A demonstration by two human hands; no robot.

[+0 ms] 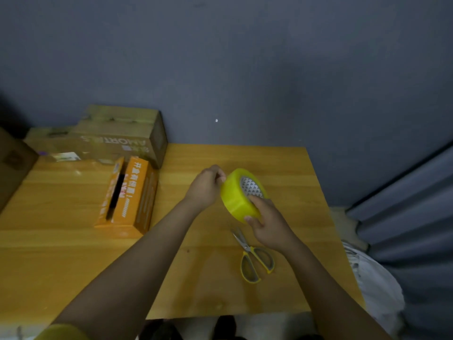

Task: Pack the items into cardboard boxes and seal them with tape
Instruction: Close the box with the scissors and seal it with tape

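Both your hands work the yellow tape roll [241, 196] above the desk [73, 253]: your right hand [268, 225] grasps it, your left hand [207, 186] seemingly pinches its edge. Scissors [252, 257] lie below; the orange box [128, 196] sits left.

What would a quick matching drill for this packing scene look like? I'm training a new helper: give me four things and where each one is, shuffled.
Things:
1. tape roll
2. scissors
3. orange box
4. brown box

Places:
A. against the wall at the table's back left
B. held up between both hands
C. flat on the table below the right hand
D. on the table left of the left hand, slot open on top

Pairs: 1-B, 2-C, 3-D, 4-A
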